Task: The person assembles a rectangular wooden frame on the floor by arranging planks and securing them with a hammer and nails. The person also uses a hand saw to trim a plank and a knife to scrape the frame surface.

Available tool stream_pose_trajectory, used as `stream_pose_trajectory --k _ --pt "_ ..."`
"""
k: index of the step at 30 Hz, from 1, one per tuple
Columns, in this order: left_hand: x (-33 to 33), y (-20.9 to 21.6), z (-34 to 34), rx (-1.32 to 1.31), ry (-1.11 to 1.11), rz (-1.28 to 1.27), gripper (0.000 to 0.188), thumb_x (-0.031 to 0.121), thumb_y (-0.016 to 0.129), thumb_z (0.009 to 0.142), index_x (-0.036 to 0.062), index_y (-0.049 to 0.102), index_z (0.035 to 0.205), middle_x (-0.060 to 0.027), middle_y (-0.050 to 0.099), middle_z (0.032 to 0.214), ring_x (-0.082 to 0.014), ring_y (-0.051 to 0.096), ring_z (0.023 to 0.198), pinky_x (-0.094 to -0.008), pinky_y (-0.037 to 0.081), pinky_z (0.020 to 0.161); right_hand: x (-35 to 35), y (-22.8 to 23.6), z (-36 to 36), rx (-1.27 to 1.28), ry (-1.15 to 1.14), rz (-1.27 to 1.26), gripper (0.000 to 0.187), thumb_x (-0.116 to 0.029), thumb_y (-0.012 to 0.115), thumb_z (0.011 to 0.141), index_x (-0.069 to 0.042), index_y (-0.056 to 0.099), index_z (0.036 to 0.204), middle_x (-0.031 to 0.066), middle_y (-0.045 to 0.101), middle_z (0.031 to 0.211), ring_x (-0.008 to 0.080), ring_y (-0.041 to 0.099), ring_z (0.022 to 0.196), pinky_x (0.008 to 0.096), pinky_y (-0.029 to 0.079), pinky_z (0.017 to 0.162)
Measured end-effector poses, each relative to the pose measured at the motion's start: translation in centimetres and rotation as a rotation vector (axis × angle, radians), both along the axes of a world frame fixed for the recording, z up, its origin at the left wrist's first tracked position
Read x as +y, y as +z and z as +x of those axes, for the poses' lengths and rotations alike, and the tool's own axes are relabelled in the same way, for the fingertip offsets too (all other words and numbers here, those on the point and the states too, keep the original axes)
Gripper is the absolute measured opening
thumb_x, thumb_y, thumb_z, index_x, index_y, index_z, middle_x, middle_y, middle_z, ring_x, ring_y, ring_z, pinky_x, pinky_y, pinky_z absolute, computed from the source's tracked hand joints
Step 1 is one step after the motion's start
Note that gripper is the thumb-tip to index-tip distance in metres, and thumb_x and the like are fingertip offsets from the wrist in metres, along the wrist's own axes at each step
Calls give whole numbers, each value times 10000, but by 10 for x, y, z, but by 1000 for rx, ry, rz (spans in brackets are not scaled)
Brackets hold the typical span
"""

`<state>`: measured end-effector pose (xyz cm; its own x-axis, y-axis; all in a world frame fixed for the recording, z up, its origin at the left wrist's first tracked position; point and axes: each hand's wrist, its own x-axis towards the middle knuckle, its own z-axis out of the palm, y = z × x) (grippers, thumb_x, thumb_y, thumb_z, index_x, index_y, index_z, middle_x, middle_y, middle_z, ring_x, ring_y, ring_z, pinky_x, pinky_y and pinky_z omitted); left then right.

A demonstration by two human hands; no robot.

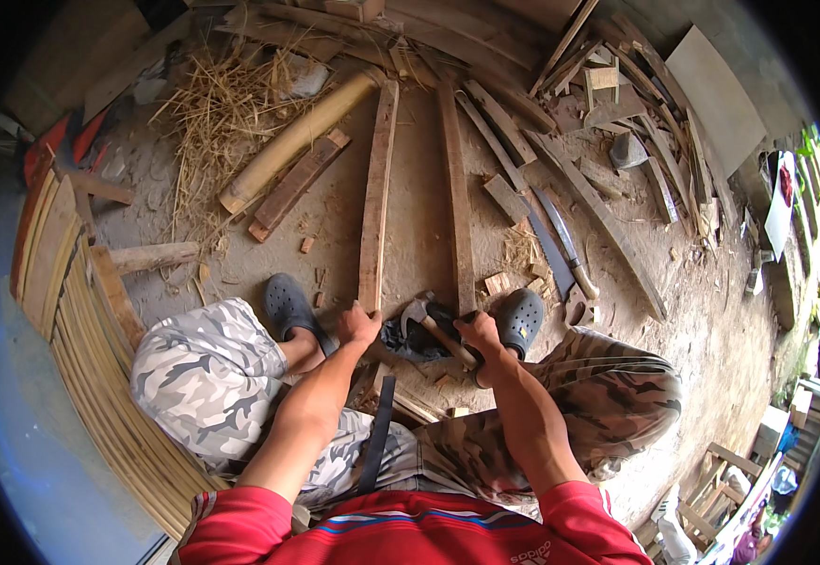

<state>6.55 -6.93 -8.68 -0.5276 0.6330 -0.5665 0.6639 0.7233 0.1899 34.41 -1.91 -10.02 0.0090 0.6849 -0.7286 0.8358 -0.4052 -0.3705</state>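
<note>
Two long wooden beams lie stretched away from me on the dirt floor, spreading slightly apart at my end. My left hand (360,324) is closed round the near end of the left beam (379,193). The near end of the right beam (457,193) is gripped by my right hand (479,331). Between my hands, a claw hammer (438,331) with a wooden handle rests over a black plastic bag (408,341). My right hand partly covers the area by the handle's lower end.
Right of my foot lie a hand saw (549,252) and a machete (562,235). A bamboo pole (302,141), a short wood block (299,184) and a straw heap (231,113) are at far left. Scrap wood (655,141) piles up at far right. Bamboo slats (113,395) curve along my left.
</note>
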Motion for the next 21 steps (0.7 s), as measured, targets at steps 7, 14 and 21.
stream_pose_trajectory --k 7,14,21 --pt "-28 14 18 82 -61 -65 664 419 618 807 7 520 1318 -225 684 1028 -383 648 1003 -459 518 883 -17 1 -22 -52 -46 45 636 -518 698 781 46 649 1071 284 661 1073 418 634 1053 443 517 902" --pt "-30 28 13 -18 -35 -262 812 434 612 821 30 330 1467 -222 620 1209 -367 594 1135 -437 488 966 -17 6 -23 -141 87 -50 585 -519 629 812 -14 671 1103 250 653 1142 377 624 1107 435 506 946" --pt "-30 5 4 -113 -77 -301 819 454 629 828 60 327 1479 -195 573 1327 -350 588 1183 -450 491 976 -7 14 -18 -185 178 -134 654 -576 652 766 -29 687 1123 245 641 1181 349 606 1151 429 487 979"
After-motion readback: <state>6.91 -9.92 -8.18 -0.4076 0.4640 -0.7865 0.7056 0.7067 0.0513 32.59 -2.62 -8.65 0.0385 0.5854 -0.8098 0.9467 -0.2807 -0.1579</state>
